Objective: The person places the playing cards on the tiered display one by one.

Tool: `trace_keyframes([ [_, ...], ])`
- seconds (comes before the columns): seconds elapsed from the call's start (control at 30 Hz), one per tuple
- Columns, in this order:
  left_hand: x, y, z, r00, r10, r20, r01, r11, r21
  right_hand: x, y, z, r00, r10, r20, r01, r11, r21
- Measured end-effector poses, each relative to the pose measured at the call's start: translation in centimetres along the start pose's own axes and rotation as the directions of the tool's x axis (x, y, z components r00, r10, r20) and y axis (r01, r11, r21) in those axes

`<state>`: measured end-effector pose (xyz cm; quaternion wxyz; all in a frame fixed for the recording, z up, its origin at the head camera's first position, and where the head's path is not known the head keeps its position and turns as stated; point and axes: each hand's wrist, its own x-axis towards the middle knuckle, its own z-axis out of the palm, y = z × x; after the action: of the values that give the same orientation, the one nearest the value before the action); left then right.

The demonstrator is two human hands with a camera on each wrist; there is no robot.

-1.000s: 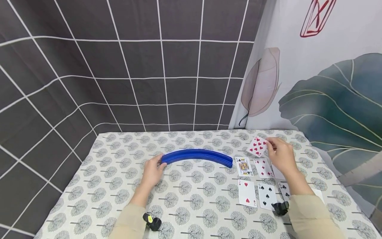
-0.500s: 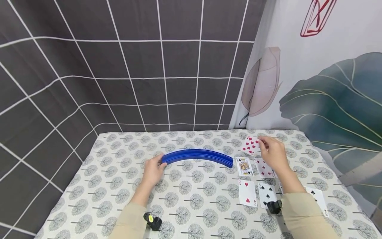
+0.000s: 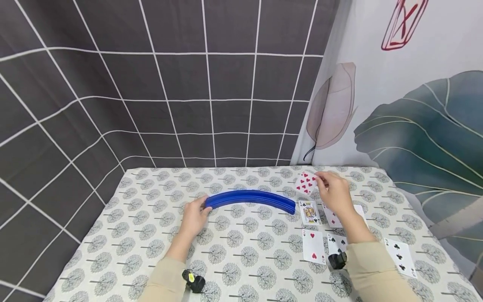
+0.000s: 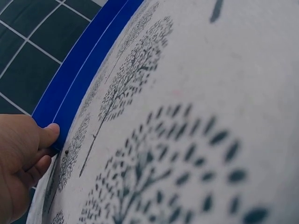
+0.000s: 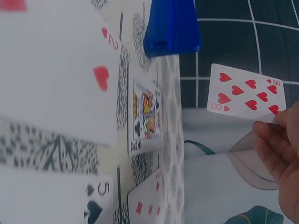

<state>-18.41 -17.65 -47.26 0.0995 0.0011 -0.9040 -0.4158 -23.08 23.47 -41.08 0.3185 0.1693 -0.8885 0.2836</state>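
My left hand (image 3: pixel 195 216) holds the left end of a blue curved playing-card holder (image 3: pixel 250 196) on the table; in the left wrist view, its thumb lies on the blue face. The eight of hearts (image 5: pixel 246 93) is pinched at one corner by my right hand (image 3: pixel 335 193), up off the table and right of the holder's right end. Below that card lie the king of clubs (image 3: pixel 310 212) and the two of hearts (image 3: pixel 314 246), both face up. A diamonds card (image 3: pixel 330 216) and the five of spades (image 3: pixel 335 243) are partly covered by the right arm.
A three of clubs (image 3: pixel 401 257) lies right of the right sleeve. Another card (image 3: pixel 360 210) shows only its edge behind the right forearm. The tree-patterned tablecloth (image 3: pixel 241 268) reaches back to a dark gridded curtain (image 3: pixel 181 113).
My right hand has carried the eight of hearts leftward, toward the holder's right end. The three of clubs has come out from behind the right arm. My left hand keeps its grip.
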Motion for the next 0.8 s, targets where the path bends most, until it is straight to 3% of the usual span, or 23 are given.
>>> trace_keyframes([
  [0.33, 0.0, 0.0, 0.1, 1.000, -0.019, -0.003, 0.019, 1.000, 0.006, 0.4, -1.2, 1.3, 0.999, 0.010, 0.036, -0.011, 0.999, 0.042],
  [0.8, 0.0, 0.0, 0.1, 1.000, 0.018, -0.020, -0.018, 1.000, 0.016, 1.1, -2.8, 3.0, 0.998, -0.030, 0.046, 0.025, 0.994, 0.106],
])
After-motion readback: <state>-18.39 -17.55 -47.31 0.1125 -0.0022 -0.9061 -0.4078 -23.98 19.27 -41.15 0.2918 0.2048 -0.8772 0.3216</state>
